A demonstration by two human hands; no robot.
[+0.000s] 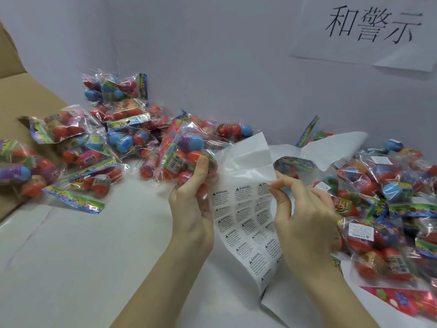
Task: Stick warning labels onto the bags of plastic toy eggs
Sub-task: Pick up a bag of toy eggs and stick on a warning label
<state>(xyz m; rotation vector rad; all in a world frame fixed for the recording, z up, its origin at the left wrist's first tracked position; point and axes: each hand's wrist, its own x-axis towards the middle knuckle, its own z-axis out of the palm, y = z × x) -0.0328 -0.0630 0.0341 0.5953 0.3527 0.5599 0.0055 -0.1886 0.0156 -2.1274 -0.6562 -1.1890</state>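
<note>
Gripping a clear bag of plastic toy eggs [186, 155] at about 12 o'clock from the centre of the view, the left hand [192, 204] curls its fingers round the bag's lower end, thumb pressed over a red egg, and the same hand also holds the left edge of the label sheet [246, 216]. That sheet hangs between the two hands, creased and curling, its upper part bare backing and its lower part set with rows of small white WARNING labels. The right hand [305, 221], at 3 o'clock from the sheet, pinches with thumb and forefinger at a label [263, 188] on the sheet's top printed row, the other fingers loosely curled. At 9 to 10 o'clock lies a heap of egg bags [99, 138] spilling off a cardboard box [14, 91] onto the white table [82, 256]. At 3 o'clock a second heap of bags [387, 204] lies just beside the right wrist, and several of them carry a white warning sticker [361, 232]. At 1 o'clock a paper sign [369, 29] with printed black characters hangs on the pale wall.
</note>
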